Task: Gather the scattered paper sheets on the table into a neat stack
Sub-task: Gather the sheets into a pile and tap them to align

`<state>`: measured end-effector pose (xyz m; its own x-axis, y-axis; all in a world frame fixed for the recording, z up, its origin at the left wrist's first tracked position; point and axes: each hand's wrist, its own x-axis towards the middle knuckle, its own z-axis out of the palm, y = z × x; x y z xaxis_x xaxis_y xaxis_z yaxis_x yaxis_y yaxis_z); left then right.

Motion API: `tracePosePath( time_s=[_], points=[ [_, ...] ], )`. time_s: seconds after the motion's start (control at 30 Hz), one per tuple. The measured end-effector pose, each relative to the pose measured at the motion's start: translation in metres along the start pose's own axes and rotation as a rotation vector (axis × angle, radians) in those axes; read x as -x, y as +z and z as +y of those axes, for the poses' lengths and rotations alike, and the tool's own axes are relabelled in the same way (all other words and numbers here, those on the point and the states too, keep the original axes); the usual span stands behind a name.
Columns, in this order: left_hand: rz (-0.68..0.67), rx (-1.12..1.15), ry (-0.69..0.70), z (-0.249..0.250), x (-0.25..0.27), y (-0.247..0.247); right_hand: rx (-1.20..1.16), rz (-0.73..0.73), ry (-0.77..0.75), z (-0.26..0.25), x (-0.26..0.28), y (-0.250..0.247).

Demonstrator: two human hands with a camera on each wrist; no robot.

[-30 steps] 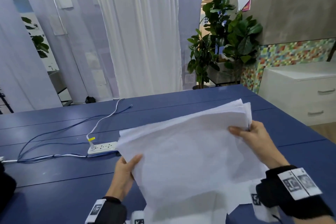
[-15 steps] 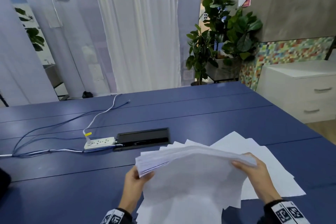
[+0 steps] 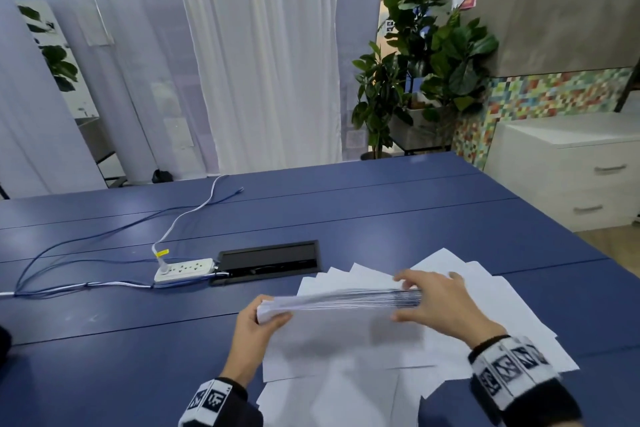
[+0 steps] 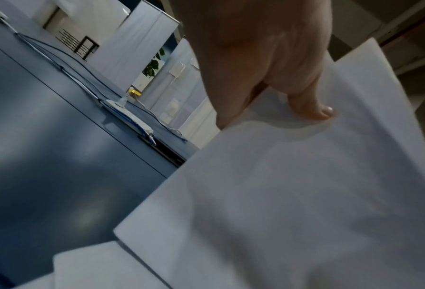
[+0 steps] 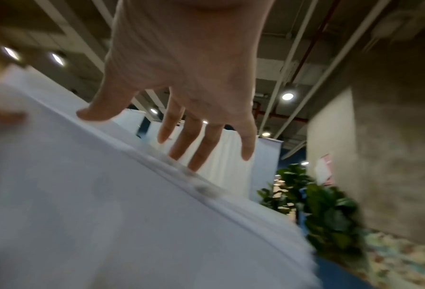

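Note:
A thick stack of white paper [image 3: 346, 302] stands on its long edge near the front of the blue table [image 3: 381, 211], on top of loose white sheets [image 3: 502, 308] that fan out beneath it and to the right. My left hand [image 3: 268, 314] grips the stack's left end, thumb on the near face; the left wrist view shows that thumb [image 4: 312, 109] pressed on the paper stack [image 4: 305, 195]. My right hand [image 3: 412, 298] brackets the right end with straight, spread fingers. In the right wrist view its fingertips [image 5: 196, 164] touch the paper stack's [image 5: 107, 195] top edge.
A white power strip [image 3: 183, 269] with blue and white cables [image 3: 86, 243] lies to the left, beside a black recessed cable box [image 3: 266, 262]. White drawers [image 3: 571, 163] and potted plants [image 3: 433, 62] stand beyond the table's right and far edges.
The stack came down from in front of me and now stands on edge on the loose sheets. My right hand let go of its corner and spread its fingers at the right end.

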<state>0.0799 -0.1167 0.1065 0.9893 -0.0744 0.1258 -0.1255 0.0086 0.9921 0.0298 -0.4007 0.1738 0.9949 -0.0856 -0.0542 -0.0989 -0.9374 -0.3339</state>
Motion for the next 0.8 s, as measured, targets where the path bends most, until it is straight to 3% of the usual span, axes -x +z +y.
tracePosePath(
  time_s=[0.13,0.33,0.47,0.6,0.7,0.8],
  points=[
    [0.032,0.003,0.006,0.003,0.0,0.016,0.198,-0.094,-0.194,-0.048,-0.023,0.022],
    [0.091,0.009,0.088,0.02,-0.002,0.013,0.189,0.101,-0.29,-0.078,-0.041,0.022],
    [0.064,-0.009,0.099,0.027,-0.004,-0.011,-0.264,0.214,-0.25,-0.062,-0.032,-0.008],
    [0.213,0.041,0.178,0.043,-0.008,-0.036,-0.874,0.244,-0.189,-0.037,-0.023,-0.041],
    [0.171,0.18,0.253,0.063,-0.009,-0.018,-1.089,0.222,-0.197,-0.033,-0.015,-0.044],
    [0.139,0.243,0.211,0.065,-0.005,0.01,-1.194,0.19,-0.172,-0.03,-0.005,-0.025]
  ],
)
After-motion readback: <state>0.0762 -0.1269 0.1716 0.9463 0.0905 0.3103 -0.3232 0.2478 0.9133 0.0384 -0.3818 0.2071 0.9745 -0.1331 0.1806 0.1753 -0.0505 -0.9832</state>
